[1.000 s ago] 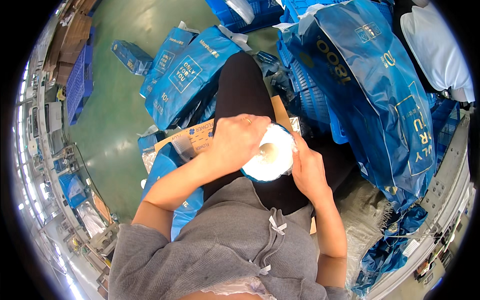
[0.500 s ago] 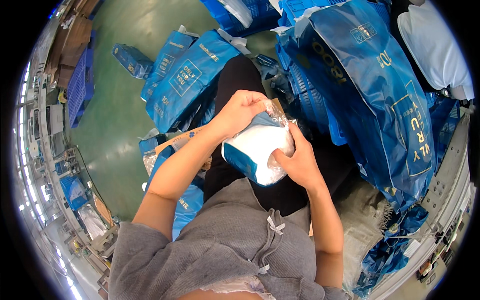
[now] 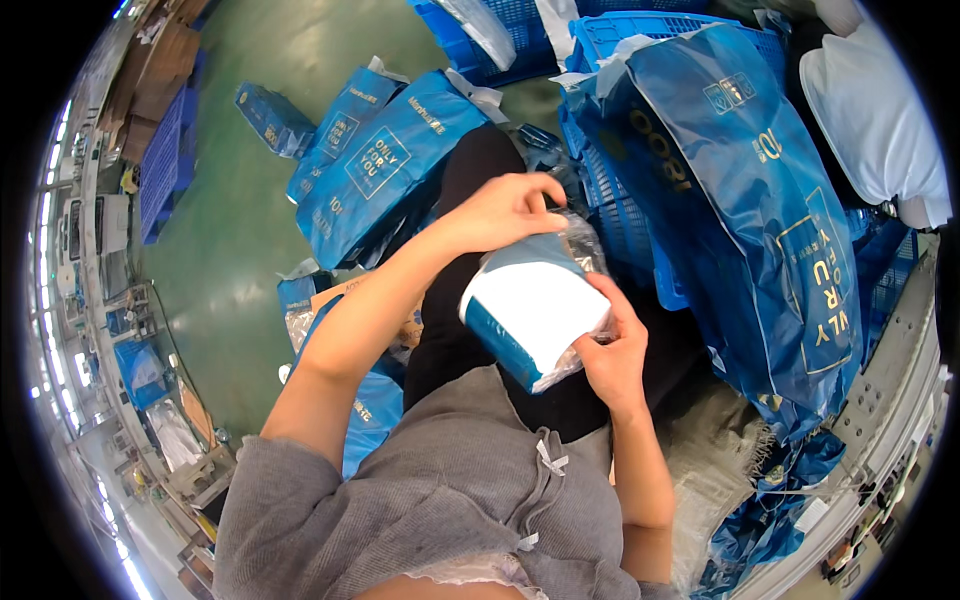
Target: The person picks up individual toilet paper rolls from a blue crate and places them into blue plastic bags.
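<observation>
A soft pack of tissues (image 3: 537,302), white with blue panels and clear crinkled film at its far and right sides, is held above my lap. My right hand (image 3: 617,350) grips its right edge, thumb on the near side and fingers along the film. At the pack's far end is my left hand (image 3: 515,212), fingers bent, with a gap between thumb and forefinger and nothing visible in it. The left thumb lies close to the film; whether it touches is hard to tell.
Big blue printed bags (image 3: 355,165) stand on the green floor (image 3: 240,215) beyond my left arm. On the right, another large blue bag (image 3: 730,180) leans over blue plastic crates (image 3: 625,205). A white-clothed person (image 3: 875,120) is at the far right. Crumpled blue plastic (image 3: 775,510) lies lower right.
My left fingers have loosened from a pinch on the film and spread apart. The pack has shifted slightly right and nearer, its white face now smoother, with my right hand still on it.
</observation>
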`<move>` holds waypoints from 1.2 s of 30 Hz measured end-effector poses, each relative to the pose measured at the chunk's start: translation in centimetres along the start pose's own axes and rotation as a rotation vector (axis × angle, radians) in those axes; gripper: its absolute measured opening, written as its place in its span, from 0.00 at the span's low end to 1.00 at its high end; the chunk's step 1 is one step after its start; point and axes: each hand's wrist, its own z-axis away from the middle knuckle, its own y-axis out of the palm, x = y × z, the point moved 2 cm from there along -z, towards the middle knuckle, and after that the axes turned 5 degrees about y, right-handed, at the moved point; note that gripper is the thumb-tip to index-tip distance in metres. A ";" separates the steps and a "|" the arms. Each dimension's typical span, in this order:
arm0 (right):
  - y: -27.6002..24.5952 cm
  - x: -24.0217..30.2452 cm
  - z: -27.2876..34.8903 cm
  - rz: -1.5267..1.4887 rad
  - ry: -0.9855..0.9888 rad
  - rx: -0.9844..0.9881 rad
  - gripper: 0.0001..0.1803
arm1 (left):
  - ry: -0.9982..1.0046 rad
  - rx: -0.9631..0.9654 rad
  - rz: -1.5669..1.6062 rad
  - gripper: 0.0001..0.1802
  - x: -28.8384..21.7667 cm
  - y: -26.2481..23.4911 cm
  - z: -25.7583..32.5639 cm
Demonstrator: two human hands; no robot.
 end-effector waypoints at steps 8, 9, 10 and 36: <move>0.4 1.6 0.7 0.521 -0.279 -0.268 0.34 | 0.347 -0.335 -0.887 0.31 -5.8 6.6 8.2; 0.8 1.7 0.6 0.541 -0.277 -0.237 0.34 | 0.290 -0.401 -0.874 0.29 -5.3 7.2 7.7; 0.9 1.7 0.7 0.516 -0.258 -0.195 0.32 | 0.285 -0.395 -0.849 0.30 -4.3 7.0 7.4; -16.4 -10.5 20.8 1.469 0.643 -0.019 0.07 | -0.144 -0.475 0.883 0.16 3.4 -1.7 6.5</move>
